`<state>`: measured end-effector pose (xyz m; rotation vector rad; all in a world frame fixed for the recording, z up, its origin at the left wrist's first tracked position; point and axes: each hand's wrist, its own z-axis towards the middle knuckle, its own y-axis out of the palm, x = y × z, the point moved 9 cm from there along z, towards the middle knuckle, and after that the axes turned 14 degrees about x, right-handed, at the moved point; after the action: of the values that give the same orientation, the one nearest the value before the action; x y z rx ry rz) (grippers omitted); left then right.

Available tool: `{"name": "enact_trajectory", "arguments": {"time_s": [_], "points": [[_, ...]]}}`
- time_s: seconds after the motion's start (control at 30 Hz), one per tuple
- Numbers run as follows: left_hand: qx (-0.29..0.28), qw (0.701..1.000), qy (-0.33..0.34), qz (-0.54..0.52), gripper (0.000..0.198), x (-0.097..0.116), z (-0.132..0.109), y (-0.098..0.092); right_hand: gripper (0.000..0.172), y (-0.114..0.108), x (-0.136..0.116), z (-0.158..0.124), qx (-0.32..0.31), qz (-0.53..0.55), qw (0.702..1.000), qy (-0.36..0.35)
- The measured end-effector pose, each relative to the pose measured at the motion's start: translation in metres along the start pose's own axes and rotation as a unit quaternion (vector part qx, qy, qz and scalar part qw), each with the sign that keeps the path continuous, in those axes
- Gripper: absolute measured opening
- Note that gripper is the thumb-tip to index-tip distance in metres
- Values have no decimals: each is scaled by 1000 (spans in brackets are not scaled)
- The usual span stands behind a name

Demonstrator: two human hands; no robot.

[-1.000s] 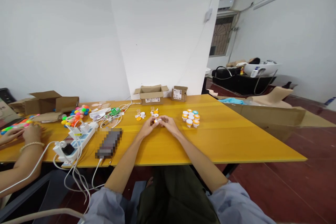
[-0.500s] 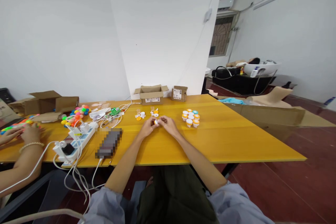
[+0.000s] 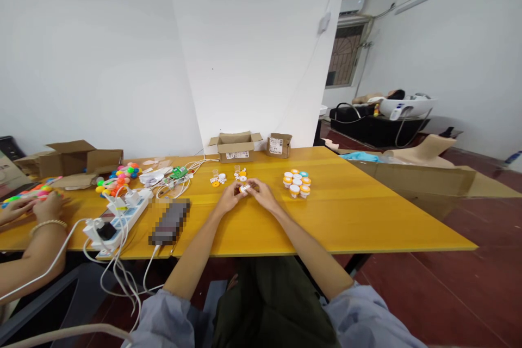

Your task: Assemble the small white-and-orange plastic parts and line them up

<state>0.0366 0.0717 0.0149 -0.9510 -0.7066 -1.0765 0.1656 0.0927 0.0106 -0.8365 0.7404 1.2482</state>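
My left hand (image 3: 230,196) and my right hand (image 3: 260,193) meet over the middle of the yellow table (image 3: 346,217), fingers pinched together on a small white and orange part (image 3: 244,188). Just beyond them lie a few loose small white and orange pieces (image 3: 240,176) and another little group (image 3: 217,180). To the right of my right hand stands a cluster of small white jars with orange and teal lids (image 3: 297,182).
Two open cardboard boxes (image 3: 235,146) (image 3: 279,144) stand at the table's far edge by the pillar. A power strip with white cables (image 3: 118,215) and a dark device (image 3: 169,221) lie on the left. Another person's hands (image 3: 35,207) rest at far left by coloured balls (image 3: 118,176).
My hands have stayed together at the same spot, with only small finger shifts on the little part. The other person's hands moved slightly.
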Motion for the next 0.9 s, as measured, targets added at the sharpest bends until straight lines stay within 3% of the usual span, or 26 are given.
{"name": "enact_trajectory", "arguments": {"time_s": [0.1, 0.17, 0.3, 0.5, 0.73, 0.9], "points": [[-2, 1000, 0, -4, 34, 0, 0, 1, 30, -2, 1, -1, 21, -14, 1000, 5], [-4, 1000, 2, -5, 34, 0, -1, 1, 27, -4, 4, -1, 31, -34, 999, 12], [-2, 1000, 2, -10, 33, -2, 0, 1, 18, -1, 8, -1, 10, -39, 999, 6], [-5, 1000, -7, -26, 36, -7, 1, 2, 34, 3, 7, 0, 4, -1, 1000, -10], [-8, 1000, 4, -12, 32, -4, 0, 1, 23, 2, 10, -1, 4, -27, 1000, 2], [-11, 999, -11, -33, 34, -3, 0, 3, 31, 3, 2, -1, -4, 0, 1000, -10]]}}
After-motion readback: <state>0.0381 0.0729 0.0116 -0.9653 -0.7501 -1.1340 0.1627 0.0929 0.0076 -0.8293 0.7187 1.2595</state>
